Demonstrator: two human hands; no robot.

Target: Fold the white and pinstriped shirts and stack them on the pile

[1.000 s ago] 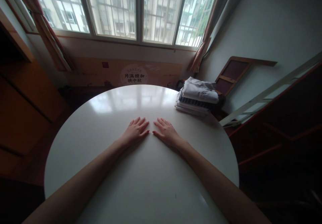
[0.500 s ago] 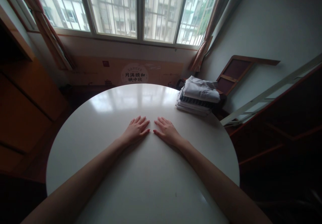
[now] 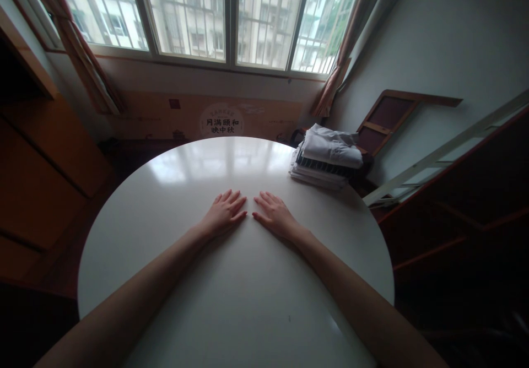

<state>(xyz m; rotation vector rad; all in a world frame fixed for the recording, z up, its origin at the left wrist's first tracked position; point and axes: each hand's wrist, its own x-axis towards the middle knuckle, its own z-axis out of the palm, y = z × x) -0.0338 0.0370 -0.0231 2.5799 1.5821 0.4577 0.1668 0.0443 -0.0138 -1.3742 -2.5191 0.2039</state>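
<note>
My left hand [image 3: 223,214] and my right hand [image 3: 275,215] lie flat, palms down, side by side near the middle of a round white table [image 3: 165,191]. The fingers are spread a little and point away from me; the thumbs nearly meet. Neither hand holds anything. A stack of folded clothes [image 3: 328,156], mostly white with a dark striped layer, sits at the table's far right edge, well beyond my right hand.
A wide barred window [image 3: 215,15] with curtains runs behind the table. A cardboard box with printed characters [image 3: 223,121] stands under it. A wooden frame [image 3: 392,117] leans on the right wall. Dark wooden furniture [image 3: 37,180] flanks the left side.
Both hands stay in place on the table. The view has shifted very slightly.
</note>
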